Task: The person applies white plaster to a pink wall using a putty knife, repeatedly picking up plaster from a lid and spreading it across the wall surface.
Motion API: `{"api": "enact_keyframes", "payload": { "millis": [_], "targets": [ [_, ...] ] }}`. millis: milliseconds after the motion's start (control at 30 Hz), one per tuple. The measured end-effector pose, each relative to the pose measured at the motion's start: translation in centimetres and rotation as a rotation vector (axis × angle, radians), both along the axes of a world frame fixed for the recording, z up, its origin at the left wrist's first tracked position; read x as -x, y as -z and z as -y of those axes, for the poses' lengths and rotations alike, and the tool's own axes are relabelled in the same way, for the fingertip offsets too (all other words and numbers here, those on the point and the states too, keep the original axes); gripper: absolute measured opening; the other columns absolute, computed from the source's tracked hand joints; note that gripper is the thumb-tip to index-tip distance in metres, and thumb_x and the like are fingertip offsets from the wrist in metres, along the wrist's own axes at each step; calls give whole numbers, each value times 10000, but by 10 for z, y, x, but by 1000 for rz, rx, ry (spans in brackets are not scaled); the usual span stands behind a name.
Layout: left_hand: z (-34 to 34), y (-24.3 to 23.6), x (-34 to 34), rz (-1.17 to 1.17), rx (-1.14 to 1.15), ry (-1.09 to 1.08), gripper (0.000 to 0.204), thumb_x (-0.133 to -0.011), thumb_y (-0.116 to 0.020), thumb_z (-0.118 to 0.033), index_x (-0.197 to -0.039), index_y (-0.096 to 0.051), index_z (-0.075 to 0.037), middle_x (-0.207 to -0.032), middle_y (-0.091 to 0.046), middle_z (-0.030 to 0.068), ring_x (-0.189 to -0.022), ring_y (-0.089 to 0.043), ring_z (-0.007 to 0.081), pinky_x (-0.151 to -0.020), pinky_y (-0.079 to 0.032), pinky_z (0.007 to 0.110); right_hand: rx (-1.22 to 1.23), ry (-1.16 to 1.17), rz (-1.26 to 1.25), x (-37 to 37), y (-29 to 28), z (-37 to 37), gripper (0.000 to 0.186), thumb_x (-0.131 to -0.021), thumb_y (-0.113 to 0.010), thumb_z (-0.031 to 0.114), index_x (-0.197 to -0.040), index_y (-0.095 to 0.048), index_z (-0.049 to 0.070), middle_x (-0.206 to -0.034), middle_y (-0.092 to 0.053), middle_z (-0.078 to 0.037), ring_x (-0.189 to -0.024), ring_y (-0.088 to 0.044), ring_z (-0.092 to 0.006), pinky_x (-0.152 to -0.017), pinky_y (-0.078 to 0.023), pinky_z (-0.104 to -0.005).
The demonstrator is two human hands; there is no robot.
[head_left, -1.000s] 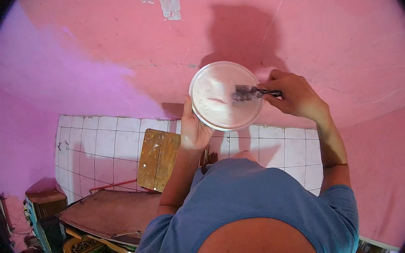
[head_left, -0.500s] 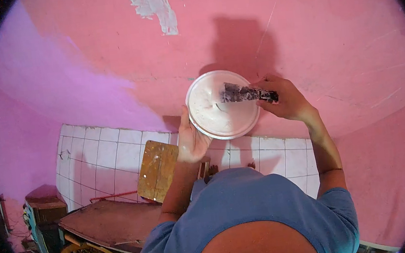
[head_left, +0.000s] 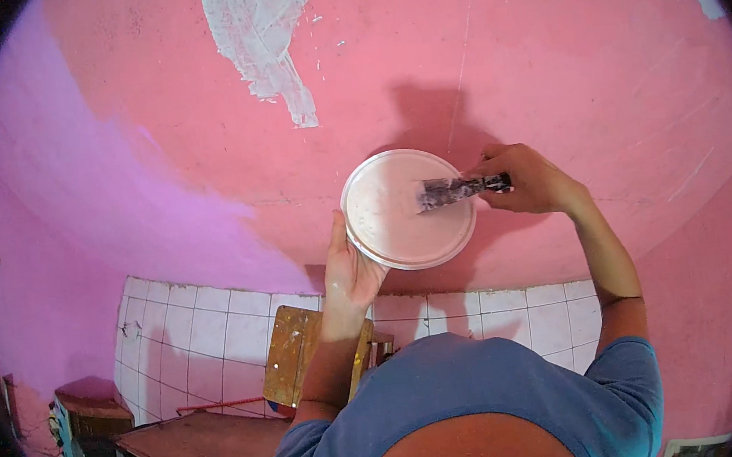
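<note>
Over the round white lid, I saw a dark, white-smeared scraper, long axis crosswise, blade toward the person's left; right hand pinched its handle, left hand gripped the lid's edge, pink wall beyond.

Item count, verified:
Left hand, one; right hand, one; scraper, one; round white container, one; large white wall patch, one.
</note>
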State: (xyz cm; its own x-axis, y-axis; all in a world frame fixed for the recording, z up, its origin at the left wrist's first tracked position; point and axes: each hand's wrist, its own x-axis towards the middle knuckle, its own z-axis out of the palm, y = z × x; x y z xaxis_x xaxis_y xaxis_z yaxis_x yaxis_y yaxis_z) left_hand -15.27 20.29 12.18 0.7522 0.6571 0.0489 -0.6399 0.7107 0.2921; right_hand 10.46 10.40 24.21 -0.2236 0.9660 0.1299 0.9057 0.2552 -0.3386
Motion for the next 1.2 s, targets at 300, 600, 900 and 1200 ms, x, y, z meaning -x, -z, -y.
{"api": "enact_keyframes", "payload": {
  "millis": [300, 600, 900, 1200],
  "targets": [
    [-4, -20, -16, -56, -52, 13, 520, -1005, -290, -413, -1316, -431, -21, -1300, -519, 135, -1195, -505, 246, -990, -442, 395, -171, 118, -303, -3, -1, 4, 369, -795, -631, 2, -1160, -623, 59, -894, -569, -119, -677, -509, -219, -634, -449, -326],
    [-31, -60, -19, 306, -82, 218, 486, -1018, -259, -338, -1308, -404, 25, -1311, -482, 215, -1211, -484, 316, -1001, -424, 473, -647, 75, -53, -2, -72, 10, 360, -805, -628, 60, -1165, -612, 81, -921, -560, -100, -745, -599, -245, -644, -479, -343],
    [-61, -142, -35, 419, -245, 263, 553, -1022, -155, -364, -1348, -325, 50, -1371, -401, 224, -1280, -402, 323, -1072, -352, 472, -889, 106, 102, -32, -155, -41, 396, -807, -631, 101, -1202, -604, 114, -870, -515, -108, -724, -558, -230, -653, -465, -340],
    [-78, -174, -47, 449, -232, 205, 499, -1024, -230, -315, -1306, -351, 79, -1339, -416, 251, -1223, -457, 352, -1013, -426, 494, -1080, 46, 500, -70, -250, -114, 376, -836, -621, 148, -1211, -602, 170, -984, -545, -115, -857, -574, -273, -741, -480, -388]
  ]
}}
